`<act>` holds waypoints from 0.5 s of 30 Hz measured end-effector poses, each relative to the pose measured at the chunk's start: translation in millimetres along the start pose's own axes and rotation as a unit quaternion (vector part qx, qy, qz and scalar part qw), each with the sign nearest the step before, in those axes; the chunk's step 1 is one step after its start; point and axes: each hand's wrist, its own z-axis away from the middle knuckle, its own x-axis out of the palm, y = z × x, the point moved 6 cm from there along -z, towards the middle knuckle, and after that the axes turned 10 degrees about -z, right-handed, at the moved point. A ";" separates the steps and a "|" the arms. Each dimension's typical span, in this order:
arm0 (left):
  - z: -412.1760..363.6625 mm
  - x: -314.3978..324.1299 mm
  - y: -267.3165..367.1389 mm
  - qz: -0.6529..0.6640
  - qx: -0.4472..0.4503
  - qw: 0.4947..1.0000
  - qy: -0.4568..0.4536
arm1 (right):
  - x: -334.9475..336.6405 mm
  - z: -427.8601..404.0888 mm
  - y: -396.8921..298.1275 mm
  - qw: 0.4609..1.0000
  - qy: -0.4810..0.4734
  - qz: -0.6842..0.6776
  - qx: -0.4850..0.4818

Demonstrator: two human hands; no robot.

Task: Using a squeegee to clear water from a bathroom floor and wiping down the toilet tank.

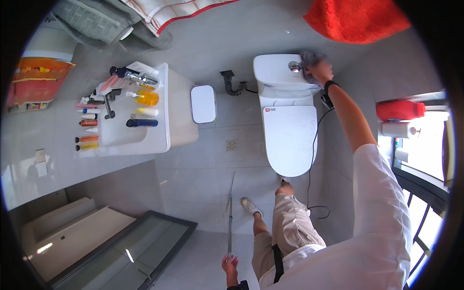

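Observation:
My right hand (319, 69) presses a grey cloth (308, 61) against the right end of the white toilet tank lid (272, 67), beside the chrome flush button (294, 66). The hand is slightly blurred and its fingers are partly hidden by the cloth. Below the tank, the toilet seat lid (290, 141) is down. Low in the picture, my left hand (230, 264) grips the end of a long thin metal pole (230, 228), which extends away over the floor tiles.
Left stands a washbasin (165, 134) with several bottles around it. A white-lidded bin (203, 104) stands between basin and toilet. A black cable (310, 170) runs down the toilet's right side. A glass door (145, 246) is lower left; a red towel (357, 20) hangs upper right.

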 end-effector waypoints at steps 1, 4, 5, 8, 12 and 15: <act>-0.2 8.1 0.1 0.007 -0.007 1.000 -0.010 | 10.2 -16.3 14.3 0.998 -0.012 -0.063 -0.012; 3.3 -0.4 0.6 0.025 0.009 1.000 0.003 | 31.4 -1.5 2.5 0.983 -0.112 -0.138 -0.049; 3.3 2.0 2.3 0.035 0.012 0.999 0.002 | 27.2 0.1 16.1 0.982 -0.111 -0.140 -0.059; -2.8 4.4 15.2 0.030 0.025 0.999 -0.027 | 22.9 22.0 70.5 0.979 -0.094 -0.172 -0.051; -16.6 -24.2 32.5 -0.003 0.064 0.997 -0.042 | -17.6 193.3 116.4 0.923 -0.190 -0.332 0.035; -34.6 -45.0 51.5 -0.096 0.124 0.987 -0.038 | -29.9 300.9 210.1 0.896 -0.279 -0.333 0.090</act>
